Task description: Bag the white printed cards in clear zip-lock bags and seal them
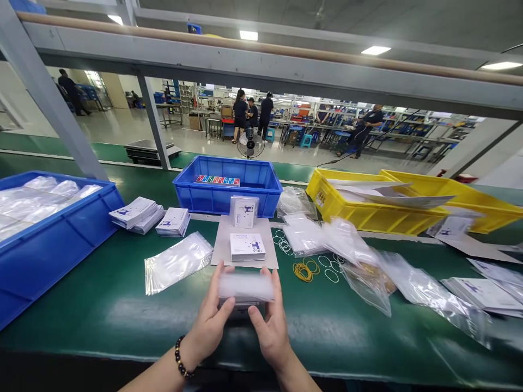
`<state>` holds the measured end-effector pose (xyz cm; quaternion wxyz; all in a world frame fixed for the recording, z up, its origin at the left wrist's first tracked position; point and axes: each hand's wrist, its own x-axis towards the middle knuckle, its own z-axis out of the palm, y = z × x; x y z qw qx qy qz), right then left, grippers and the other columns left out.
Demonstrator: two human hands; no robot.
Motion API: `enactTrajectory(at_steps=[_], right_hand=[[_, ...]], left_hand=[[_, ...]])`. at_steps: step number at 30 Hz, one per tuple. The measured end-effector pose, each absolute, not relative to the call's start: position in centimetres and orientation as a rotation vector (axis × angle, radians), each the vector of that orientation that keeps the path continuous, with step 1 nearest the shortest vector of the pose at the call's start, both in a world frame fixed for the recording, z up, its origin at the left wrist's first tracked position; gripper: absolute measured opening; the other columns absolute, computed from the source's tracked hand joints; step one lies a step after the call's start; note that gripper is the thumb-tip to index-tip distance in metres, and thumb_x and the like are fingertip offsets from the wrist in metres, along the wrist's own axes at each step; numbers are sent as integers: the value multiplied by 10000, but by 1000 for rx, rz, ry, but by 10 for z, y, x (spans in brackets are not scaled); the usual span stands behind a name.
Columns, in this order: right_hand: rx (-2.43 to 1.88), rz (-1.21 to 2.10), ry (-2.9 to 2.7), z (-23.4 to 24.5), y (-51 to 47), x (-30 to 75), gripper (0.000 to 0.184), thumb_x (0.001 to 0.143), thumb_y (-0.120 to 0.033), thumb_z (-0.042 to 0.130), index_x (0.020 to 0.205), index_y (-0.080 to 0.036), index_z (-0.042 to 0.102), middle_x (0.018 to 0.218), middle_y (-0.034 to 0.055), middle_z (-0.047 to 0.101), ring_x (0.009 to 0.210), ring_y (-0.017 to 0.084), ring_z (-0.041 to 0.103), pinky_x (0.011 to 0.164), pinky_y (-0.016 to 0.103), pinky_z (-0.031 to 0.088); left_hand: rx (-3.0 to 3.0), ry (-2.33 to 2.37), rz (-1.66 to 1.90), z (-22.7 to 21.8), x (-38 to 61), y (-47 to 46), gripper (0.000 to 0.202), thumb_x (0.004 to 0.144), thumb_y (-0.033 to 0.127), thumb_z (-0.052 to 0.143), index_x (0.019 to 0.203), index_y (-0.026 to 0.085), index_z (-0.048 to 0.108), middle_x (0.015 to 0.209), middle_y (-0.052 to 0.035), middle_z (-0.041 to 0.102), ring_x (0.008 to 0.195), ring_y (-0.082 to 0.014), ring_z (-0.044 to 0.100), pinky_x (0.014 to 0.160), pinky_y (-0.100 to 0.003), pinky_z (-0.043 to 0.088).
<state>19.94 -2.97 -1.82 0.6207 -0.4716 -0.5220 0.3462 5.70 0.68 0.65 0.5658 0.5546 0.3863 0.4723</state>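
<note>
My left hand [210,321] and my right hand [269,321] together grip a small clear plastic bag [245,287] just above the green table [102,310], fingers curled round its two ends. Something dark shows under the bag; I cannot make it out. A beaded bracelet sits on my left wrist. Just beyond the hands a stack of white printed cards [247,246] lies on a grey sheet [223,245]. A flat clear bag [177,261] lies to the left.
A blue bin [41,245] of clear bags stands at left, another blue bin [229,188] behind centre, yellow bins [368,209] at right. More card stacks [137,213], rubber bands [304,269] and loose clear bags [368,267] lie around. People work far behind.
</note>
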Motion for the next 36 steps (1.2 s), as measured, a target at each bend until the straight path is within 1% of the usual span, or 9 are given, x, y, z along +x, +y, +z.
enactTrajectory(at_steps=[7, 15, 18, 21, 23, 26, 29, 32, 36], right_hand=[[-1007, 967, -1198, -10, -28, 205, 712, 822, -417, 521, 1405, -222, 162, 1423, 84, 333, 1296, 248, 323, 1071, 418, 274], [-1029, 933, -1291, -8, -31, 205, 814, 817, -406, 529, 1424, -207, 23, 1484, 78, 174, 1342, 237, 216, 1088, 413, 223], [-1069, 938, -1298, -11, -31, 212, 877, 779, -372, 579, 1422, -224, 2, 1485, 74, 171, 1339, 235, 224, 1081, 413, 230], [-1170, 1014, -1281, -18, -26, 219, 973, 679, -231, 664, 1418, -246, 32, 1409, 84, 354, 1250, 236, 394, 1033, 417, 315], [-1257, 1046, -1294, -26, -22, 219, 866, 613, -143, 675, 1370, -236, 265, 1279, 76, 517, 1140, 245, 509, 983, 416, 380], [-1319, 999, -1334, -38, -18, 215, 408, 639, -142, 630, 1042, -205, 615, 1023, 60, 672, 932, 248, 621, 863, 408, 473], [-1287, 909, -1342, -42, -17, 213, 196, 693, -190, 604, 877, -206, 670, 892, 49, 710, 816, 237, 653, 778, 385, 513], [-1192, 822, -1375, -28, -7, 217, 170, 712, -247, 613, 868, -225, 677, 860, 37, 715, 784, 223, 661, 730, 354, 532], [-1137, 675, -1466, 13, 41, 236, 174, 686, -307, 642, 837, -234, 690, 841, 29, 712, 777, 228, 652, 722, 364, 528]], left_hand=[[1206, 933, 1127, 11, 52, 11, 688, 794, 419, 519, 1384, 203, 239, 1422, -86, 337, 1296, -268, 308, 1068, -367, 277], [1266, 931, 1161, 3, 56, 3, 764, 798, 403, 527, 1415, 251, 105, 1492, -45, 171, 1341, -248, 206, 1093, -355, 217], [1160, 905, 1142, 11, 57, 6, 789, 773, 399, 565, 1407, 254, 119, 1464, -63, 255, 1307, -251, 289, 1044, -346, 308], [1043, 860, 1058, 19, 56, 10, 670, 728, 372, 622, 1314, 216, 338, 1280, -92, 508, 1150, -254, 479, 933, -332, 414], [1039, 840, 1000, 20, 55, 11, 467, 705, 348, 643, 1123, 176, 528, 1060, -81, 633, 1000, -238, 556, 869, -316, 439], [1111, 823, 982, 16, 56, 11, 213, 709, 292, 629, 877, 162, 616, 828, -37, 649, 832, -193, 566, 791, -280, 443], [1182, 820, 1008, 17, 57, 11, 103, 722, 237, 601, 795, 167, 620, 777, -17, 623, 771, -164, 543, 743, -250, 435], [1223, 785, 1023, 35, 59, 19, 124, 731, 235, 589, 829, 170, 631, 817, -25, 631, 784, -169, 548, 746, -255, 442], [1349, 752, 1094, 74, 70, 59, 249, 707, 248, 606, 942, 171, 637, 936, -41, 652, 953, -226, 553, 850, -312, 436]])
